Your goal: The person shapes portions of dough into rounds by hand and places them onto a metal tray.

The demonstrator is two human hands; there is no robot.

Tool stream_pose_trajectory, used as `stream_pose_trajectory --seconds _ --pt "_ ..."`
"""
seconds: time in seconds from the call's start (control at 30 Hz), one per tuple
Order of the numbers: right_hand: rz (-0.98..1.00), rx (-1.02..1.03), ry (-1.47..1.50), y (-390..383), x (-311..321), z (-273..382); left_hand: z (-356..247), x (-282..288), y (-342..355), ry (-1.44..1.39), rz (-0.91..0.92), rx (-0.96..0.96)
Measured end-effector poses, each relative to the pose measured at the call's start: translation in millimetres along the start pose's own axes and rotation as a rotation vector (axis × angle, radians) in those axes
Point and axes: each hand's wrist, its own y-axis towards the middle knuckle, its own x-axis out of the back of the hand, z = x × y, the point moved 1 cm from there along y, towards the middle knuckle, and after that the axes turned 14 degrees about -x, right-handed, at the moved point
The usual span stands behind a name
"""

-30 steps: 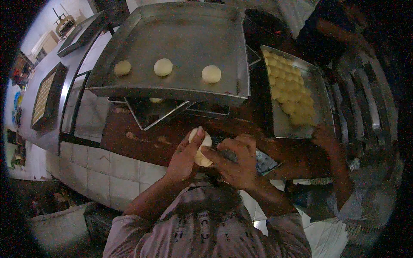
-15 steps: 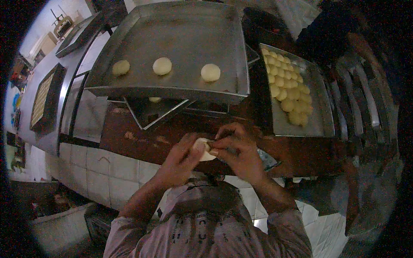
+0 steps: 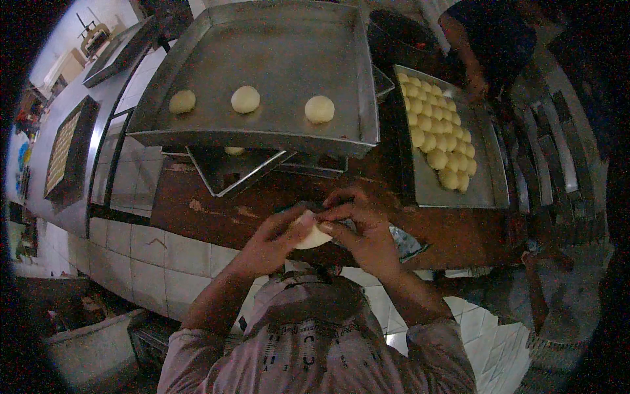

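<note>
A pale piece of dough (image 3: 311, 238) is held between my two hands above the near edge of the brown table (image 3: 216, 213). My left hand (image 3: 270, 240) cups it, fingers wrapped round its left side. On the other side, my right hand (image 3: 359, 226) pinches the dough's upper edge with thumb and fingertips. Beyond my hands, a deep metal tray (image 3: 289, 59) carries three round dough balls, one of them the middle ball (image 3: 245, 100). To the right, another metal tray (image 3: 491, 177) holds several rows of dough balls (image 3: 436, 125) set close together.
A crumpled bluish plastic bag (image 3: 407, 244) lies beside my right hand. Lower trays (image 3: 236, 174) sit under the big tray. At far right, another person (image 3: 492, 39) stands by the full tray. A filled tray (image 3: 65, 151) rests on the left counter.
The dough in my hands has shifted slightly, with more of it showing below my fingers. The other person's arm has come into view over the full tray's far end.
</note>
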Motion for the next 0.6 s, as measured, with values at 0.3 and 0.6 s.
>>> stream_pose_trajectory --seconds 0.3,0.6 --pt "0.003 0.034 -0.022 -1 4 -4 -7 -10 3 -0.266 -0.005 0.169" --pt "-0.112 0.408 -0.468 -4 0 23 -11 2 2 -0.273 -0.172 0.271"
